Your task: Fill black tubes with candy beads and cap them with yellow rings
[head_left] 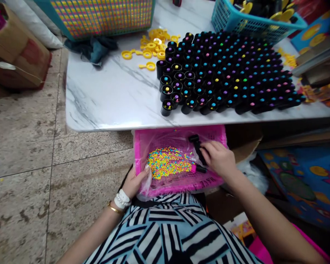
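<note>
A pink plastic basket (137,152), lined with clear plastic, rests at my lap just below the table edge. Small round yellow, pink and blue beads (167,163) lie heaped on its left side. My left hand (136,181) is closed around the basket's left rim and the bunched liner. My right hand (218,157) is over the right side, its fingers closed on a black plastic piece (198,148) with a wider, T-shaped end. Below that piece lies a small pink-and-black tool (196,168), beside the beads.
On the marble-patterned table (107,95) stand many upright black tubes (209,80) with coloured beads at their tops. Yellow ring-shaped pieces (151,47) lie left of them. A teal basket (101,18) and a blue basket (253,25) stand behind. A cardboard box (19,55) is at far left.
</note>
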`<state>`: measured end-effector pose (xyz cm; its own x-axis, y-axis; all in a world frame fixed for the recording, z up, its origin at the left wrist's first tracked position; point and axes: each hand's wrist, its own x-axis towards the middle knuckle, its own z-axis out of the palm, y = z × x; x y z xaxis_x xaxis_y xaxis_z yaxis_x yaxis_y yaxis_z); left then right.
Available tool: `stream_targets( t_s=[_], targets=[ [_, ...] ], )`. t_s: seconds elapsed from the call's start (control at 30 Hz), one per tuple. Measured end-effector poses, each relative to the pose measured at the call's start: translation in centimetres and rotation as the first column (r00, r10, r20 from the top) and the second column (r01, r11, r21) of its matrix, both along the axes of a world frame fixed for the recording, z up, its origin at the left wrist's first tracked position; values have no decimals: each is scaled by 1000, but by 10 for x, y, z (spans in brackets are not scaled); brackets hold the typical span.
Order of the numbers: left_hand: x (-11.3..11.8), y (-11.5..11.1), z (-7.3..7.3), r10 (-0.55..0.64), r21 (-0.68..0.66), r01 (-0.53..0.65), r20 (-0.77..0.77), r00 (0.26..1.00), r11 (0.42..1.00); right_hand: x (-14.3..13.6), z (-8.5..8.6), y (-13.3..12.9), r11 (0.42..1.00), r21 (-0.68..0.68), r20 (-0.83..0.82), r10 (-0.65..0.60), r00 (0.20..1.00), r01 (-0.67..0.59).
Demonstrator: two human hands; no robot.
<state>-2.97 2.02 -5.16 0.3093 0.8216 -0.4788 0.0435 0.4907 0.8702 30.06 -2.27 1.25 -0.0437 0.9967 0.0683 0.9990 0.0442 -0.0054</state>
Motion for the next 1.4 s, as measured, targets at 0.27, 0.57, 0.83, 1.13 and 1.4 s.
stream_targets(
  t_s=[0.27,0.57,0.83,1.13,1.4],
  targets=[
    [0,-2,3,2,-18,-2,34,999,1000,-37,-11,47,970,-219,76,126,989,-107],
    [-2,0,9,18,-96,-15,32,999,995,-38,-22,36,967,-254,150,7,989,32],
    [-7,1,-13,114,-138,-113,-4,993,984,-62,-33,51,982,-170,56,98,994,-88],
    [6,-1,11,29,-65,-21,123,992,998,-100,-44,20,876,-49,-502,394,770,-480],
    [-1,-8,-8,-32,-12,33,101,994,999,-117,-43,9,846,-227,-300,411,861,-483]
  ],
)
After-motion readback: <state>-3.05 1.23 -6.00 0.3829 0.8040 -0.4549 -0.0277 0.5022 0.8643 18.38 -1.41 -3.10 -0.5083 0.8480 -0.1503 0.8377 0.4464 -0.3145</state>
